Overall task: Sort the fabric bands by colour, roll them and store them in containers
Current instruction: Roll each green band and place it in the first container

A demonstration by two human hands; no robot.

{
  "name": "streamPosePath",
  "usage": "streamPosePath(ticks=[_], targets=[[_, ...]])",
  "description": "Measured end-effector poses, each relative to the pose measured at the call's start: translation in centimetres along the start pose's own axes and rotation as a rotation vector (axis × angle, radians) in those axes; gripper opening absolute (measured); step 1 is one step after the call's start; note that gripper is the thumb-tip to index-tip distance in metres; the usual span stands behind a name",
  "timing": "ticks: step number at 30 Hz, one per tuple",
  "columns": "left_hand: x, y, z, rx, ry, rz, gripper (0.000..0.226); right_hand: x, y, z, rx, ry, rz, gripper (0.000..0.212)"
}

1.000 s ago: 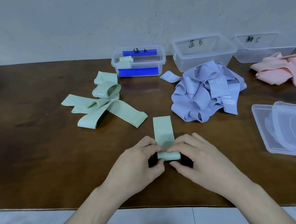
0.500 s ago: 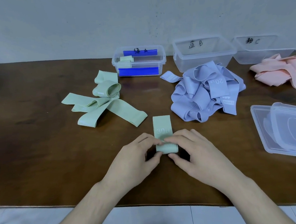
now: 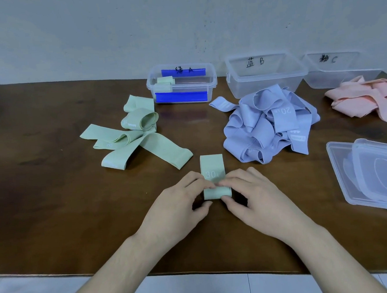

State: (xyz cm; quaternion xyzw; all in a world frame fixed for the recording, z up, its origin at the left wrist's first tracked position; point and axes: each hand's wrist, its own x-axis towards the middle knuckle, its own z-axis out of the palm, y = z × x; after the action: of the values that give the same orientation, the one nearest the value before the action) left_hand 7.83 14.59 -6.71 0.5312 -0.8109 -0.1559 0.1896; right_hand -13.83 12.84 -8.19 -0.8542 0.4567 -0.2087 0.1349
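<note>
Against a plain pale wall, the dark brown wooden table (image 3: 43,202) carries our work in sorted groups: a heap of loose pale green fabric bands (image 3: 137,141) at left centre, a heap of lilac-blue fabric bands (image 3: 269,127) to its right, and pink fabric bands (image 3: 365,97) at the far right edge. Behind them stand three clear plastic containers: the blue-clipped green-labelled container (image 3: 181,83), which already holds some green rolls, the container marked B (image 3: 265,77), and the container marked C (image 3: 343,69). A stack of clear plastic lids (image 3: 373,175) lies at right. We are rolling one pale green fabric band printed "30" (image 3: 213,174), which lies flat near the table's front edge with its unrolled tail pointing away from us. Our left hand (image 3: 180,206) and right hand (image 3: 258,201) sit on either side of the roll, fingers curled over its top and thumbs tucked against its near side, both gripping it. To do this step well, we judge that both hands should advance evenly so the edges stay aligned, keeping light tension so the roll stays tight. The roll sits directly between the hands, touching both; the green-labelled container lies well apart, beyond the tail.
</note>
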Motion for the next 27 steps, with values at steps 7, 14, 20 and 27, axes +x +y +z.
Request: streamPosePath(ticks=[7,14,20,27], targets=[[0.9,-0.1,-0.2,0.022,-0.015,-0.008,0.031,0.5,0.2,-0.2,0.008,0.023,0.010,0.035],[0.3,0.0,-0.2,-0.017,-0.023,0.010,0.029,0.0,-0.2,-0.5,0.024,-0.011,0.002,0.027],[-1.3,0.6,-0.3,-0.016,-0.087,0.028,0.031,-1.9,-1.0,-1.1,-0.008,-0.077,-0.007,0.033],[-1.8,0.9,-0.1,-0.028,-0.121,-0.004,0.034,-2.7,-1.3,-0.7,0.008,-0.053,0.022,0.041]])
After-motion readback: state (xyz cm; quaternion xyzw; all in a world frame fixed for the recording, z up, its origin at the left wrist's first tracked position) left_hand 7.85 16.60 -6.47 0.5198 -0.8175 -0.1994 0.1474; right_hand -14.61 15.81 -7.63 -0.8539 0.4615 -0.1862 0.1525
